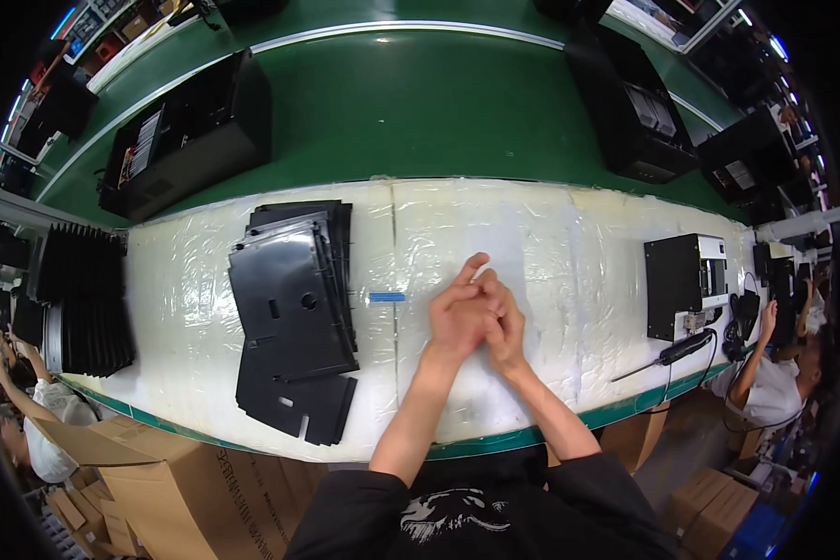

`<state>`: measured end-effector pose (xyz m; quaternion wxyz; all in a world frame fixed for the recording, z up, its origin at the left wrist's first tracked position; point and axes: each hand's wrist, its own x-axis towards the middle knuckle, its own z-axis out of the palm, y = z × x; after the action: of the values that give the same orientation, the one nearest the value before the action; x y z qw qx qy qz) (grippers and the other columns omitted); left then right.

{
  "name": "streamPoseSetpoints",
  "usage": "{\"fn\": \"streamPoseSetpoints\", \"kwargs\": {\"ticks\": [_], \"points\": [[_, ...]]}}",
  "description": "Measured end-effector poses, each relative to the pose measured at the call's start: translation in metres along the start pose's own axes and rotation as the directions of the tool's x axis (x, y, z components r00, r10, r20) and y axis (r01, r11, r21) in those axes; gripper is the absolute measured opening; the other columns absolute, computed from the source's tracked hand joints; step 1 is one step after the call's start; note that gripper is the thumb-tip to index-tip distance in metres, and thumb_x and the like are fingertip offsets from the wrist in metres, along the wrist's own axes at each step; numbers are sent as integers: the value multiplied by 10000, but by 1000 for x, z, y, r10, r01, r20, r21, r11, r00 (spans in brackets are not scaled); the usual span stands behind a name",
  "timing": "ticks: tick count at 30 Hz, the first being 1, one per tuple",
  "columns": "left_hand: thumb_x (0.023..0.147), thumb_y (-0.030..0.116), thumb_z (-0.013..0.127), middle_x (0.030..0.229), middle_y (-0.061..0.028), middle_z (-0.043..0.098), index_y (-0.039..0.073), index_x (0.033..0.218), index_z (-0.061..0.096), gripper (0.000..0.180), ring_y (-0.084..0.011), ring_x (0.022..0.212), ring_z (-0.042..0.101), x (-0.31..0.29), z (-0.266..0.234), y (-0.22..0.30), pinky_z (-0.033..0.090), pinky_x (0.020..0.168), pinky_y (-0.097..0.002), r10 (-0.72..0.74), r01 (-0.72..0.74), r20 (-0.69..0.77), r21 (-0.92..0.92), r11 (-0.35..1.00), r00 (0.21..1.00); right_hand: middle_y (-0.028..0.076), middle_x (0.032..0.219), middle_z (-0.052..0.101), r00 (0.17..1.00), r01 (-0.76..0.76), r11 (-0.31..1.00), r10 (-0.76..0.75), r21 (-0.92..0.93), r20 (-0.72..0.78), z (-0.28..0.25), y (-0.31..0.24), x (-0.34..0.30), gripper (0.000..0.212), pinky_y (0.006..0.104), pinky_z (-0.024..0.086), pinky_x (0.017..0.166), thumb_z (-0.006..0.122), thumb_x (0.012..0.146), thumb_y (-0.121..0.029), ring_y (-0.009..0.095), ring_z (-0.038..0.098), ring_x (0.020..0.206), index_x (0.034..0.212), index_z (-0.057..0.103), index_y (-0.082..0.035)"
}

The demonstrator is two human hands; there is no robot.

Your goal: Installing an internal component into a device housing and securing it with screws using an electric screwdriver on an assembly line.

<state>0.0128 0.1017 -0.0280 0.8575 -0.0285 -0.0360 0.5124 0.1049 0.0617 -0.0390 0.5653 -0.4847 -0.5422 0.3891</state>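
Note:
Above the middle of the wrapped worktable (532, 392), my left hand (459, 317) and my right hand (506, 331) are clasped together. Their fingers overlap, and one finger points up and bends at the tip. No object shows between them, though the overlap hides part of the palms. A short, ribbed blue strip (386, 297) lies on the table just left of my hands. Farther left is an uneven pile of flat black panels (289, 289) with small holes and slots, the topmost shiny.
More black panels (84, 299) stand stacked at the far left. At right sit a black and silver box (686, 285) and a corded electric screwdriver (686, 347). Large black cases (196, 140) rest on the green surface (411, 103) beyond. Cardboard boxes (177, 485) and people are at both sides.

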Motion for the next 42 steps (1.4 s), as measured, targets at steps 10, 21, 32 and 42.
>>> {"fn": "streamPoseSetpoints", "kwargs": {"ticks": [10, 21, 32, 42], "points": [[746, 109, 420, 864, -78, 517, 75, 1203, 429, 458, -243, 878, 501, 5, 5, -2, 349, 919, -459, -37, 19, 96, 182, 983, 995, 38, 901, 513, 998, -47, 965, 58, 259, -34, -4, 0, 2, 449, 256, 383, 766, 562, 843, -427, 116, 461, 861, 897, 506, 15], [724, 70, 436, 1105, -144, 516, 54, 1189, 429, 465, -273, 1091, 448, 12, 3, -9, 314, 972, -395, 59, -43, -24, 423, 905, 998, 26, 954, 548, 945, -325, 878, 289, 352, 153, -24, 7, 31, 506, 289, 398, 810, 351, 906, -492, 122, 505, 907, 947, 543, -25], [706, 56, 437, 1116, -136, 518, 40, 1161, 449, 456, -262, 1061, 459, 9, -4, -9, 339, 927, -360, 79, -70, -7, 385, 920, 997, 12, 1025, 496, 931, -349, 839, 263, 416, 251, -28, 10, 27, 479, 217, 380, 741, 351, 896, -390, 83, 453, 860, 1190, 454, -26], [717, 65, 434, 1082, -119, 541, 47, 1159, 448, 442, -249, 1014, 472, 9, -7, -7, 345, 914, -366, 73, -74, 17, 357, 931, 997, 66, 1207, 448, 937, -331, 850, 242, 411, 253, -27, 8, 26, 654, 299, 355, 927, 391, 868, -501, 182, 427, 1117, 1307, 366, -18]]}}
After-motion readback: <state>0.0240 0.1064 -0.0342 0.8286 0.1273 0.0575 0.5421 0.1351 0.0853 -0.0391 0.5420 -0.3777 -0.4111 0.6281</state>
